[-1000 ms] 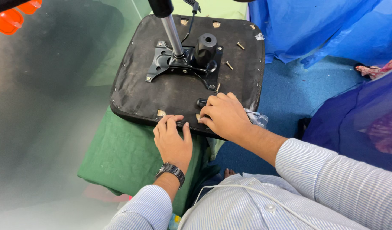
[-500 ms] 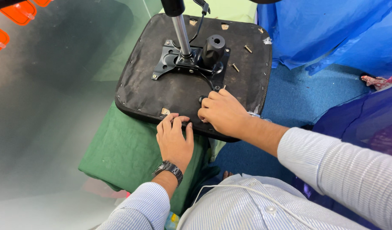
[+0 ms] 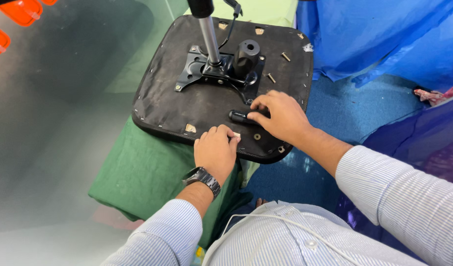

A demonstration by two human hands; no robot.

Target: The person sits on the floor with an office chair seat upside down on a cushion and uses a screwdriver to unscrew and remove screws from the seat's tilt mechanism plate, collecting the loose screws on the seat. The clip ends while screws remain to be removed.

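Down on the near half of an upturned black seat pad (image 3: 206, 106): a short black cylindrical tool (image 3: 238, 116), lying flat, pinched at one end by the right hand (image 3: 280, 116), fingers curled close around it. Just beside, a small bolt hole (image 3: 256, 136) in the pad. Left hand (image 3: 215, 150) resting palm down on the pad's near edge, fingers together and slightly bent, fingertips touching a small pale tab (image 3: 235, 135) (whether gripped or merely touched, cannot tell). Dark wristwatch (image 3: 202, 177) on the left wrist. Farther up the pad, a black metal mounting plate (image 3: 199, 74) with a silver gas-lift column (image 3: 210, 34) rising from it and a black round knob (image 3: 247, 53) just beside. Loose bolts (image 3: 285, 56) lying on the pad near its far right corner. Under the pad, green cloth (image 3: 137, 172). To the right, blue plastic sheeting (image 3: 379, 39) over blue floor (image 3: 354, 106).
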